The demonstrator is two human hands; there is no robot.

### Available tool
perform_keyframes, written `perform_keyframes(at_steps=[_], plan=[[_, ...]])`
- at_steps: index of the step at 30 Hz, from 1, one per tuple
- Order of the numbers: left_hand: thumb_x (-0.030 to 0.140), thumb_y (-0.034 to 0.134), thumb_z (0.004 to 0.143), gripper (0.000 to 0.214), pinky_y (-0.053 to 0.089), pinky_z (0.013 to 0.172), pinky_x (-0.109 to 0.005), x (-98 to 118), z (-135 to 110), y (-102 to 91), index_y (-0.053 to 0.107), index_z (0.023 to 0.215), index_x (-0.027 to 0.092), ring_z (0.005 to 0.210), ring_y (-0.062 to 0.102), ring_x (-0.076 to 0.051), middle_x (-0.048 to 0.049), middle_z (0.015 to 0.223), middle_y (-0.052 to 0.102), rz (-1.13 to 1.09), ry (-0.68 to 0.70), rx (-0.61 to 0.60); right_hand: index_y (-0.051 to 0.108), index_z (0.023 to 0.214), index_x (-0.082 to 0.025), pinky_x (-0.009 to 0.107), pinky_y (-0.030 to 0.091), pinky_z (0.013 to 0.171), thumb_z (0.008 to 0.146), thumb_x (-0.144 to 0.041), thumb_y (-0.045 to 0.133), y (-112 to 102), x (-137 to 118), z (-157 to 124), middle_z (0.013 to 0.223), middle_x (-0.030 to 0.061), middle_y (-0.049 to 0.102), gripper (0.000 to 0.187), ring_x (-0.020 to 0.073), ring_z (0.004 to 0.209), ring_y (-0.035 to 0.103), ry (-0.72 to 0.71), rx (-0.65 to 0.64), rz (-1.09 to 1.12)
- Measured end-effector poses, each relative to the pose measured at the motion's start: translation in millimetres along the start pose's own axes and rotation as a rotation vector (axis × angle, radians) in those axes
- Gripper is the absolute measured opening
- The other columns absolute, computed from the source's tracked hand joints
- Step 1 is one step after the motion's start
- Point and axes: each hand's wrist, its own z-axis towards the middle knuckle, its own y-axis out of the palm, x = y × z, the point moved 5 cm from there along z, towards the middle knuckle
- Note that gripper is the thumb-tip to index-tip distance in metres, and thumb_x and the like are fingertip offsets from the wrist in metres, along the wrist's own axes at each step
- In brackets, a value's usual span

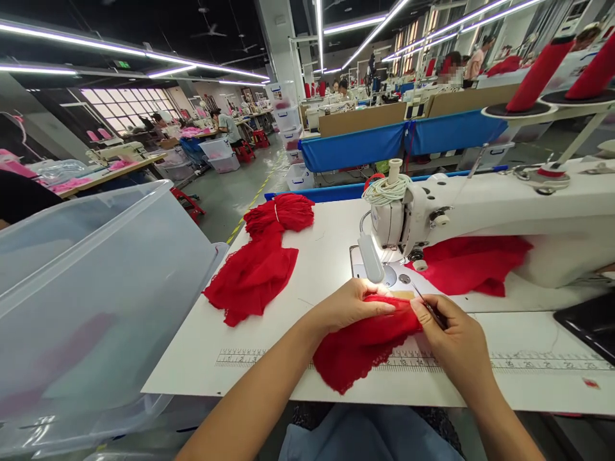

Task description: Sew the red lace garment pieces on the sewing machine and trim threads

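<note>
My left hand [358,304] pinches the upper edge of a red lace-edged fabric piece [368,346], thumb on top. At that edge's other end, my right hand [449,326] grips the cloth between thumb and finger. A slim dark pointed tool [435,312], which looks like tweezers, is also held in my right hand, its tip toward the sewing machine [456,211]. The fabric hangs over the table's printed ruler [240,357], just in front of the lit needle plate [390,276]. The needle itself is hard to make out.
Left on the white table [192,365] lie a tied red bundle [283,214] and loose red fabric [254,275]. More red cloth [480,262] lies under the machine arm. A large clear plastic bin [120,256] stands left; a black object [589,323] rests right. Thread cones [541,73] stand behind.
</note>
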Motion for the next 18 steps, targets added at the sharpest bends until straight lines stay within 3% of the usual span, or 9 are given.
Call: perform_keyframes(at_steps=[6,18], plan=[[0.039,0.076,0.068,0.029,0.037,0.056,-0.019,-16,1,-0.4,0.069,0.076,0.012,0.060,0.053,-0.009,-0.0008,0.069,0.064,-0.298,-0.112,0.053,0.066,0.074,-0.023,0.025,0.042,0.054,0.083,-0.047,0.056,7,-3,0,0.067,-0.0004,0.064,0.027,0.0145,0.057,0.054,-0.034,0.042,-0.041],[0.029,0.071,0.073,0.020,0.033,0.050,-0.018,-18,3,-5.7,0.065,0.065,0.012,0.053,0.048,-0.006,0.0025,0.059,0.058,-0.280,-0.080,0.144,0.064,0.082,-0.023,0.026,0.046,0.060,0.089,-0.039,0.053,11,-1,-1,0.078,0.0012,0.066,0.021,0.0157,0.068,0.060,-0.204,0.131,-0.203]])
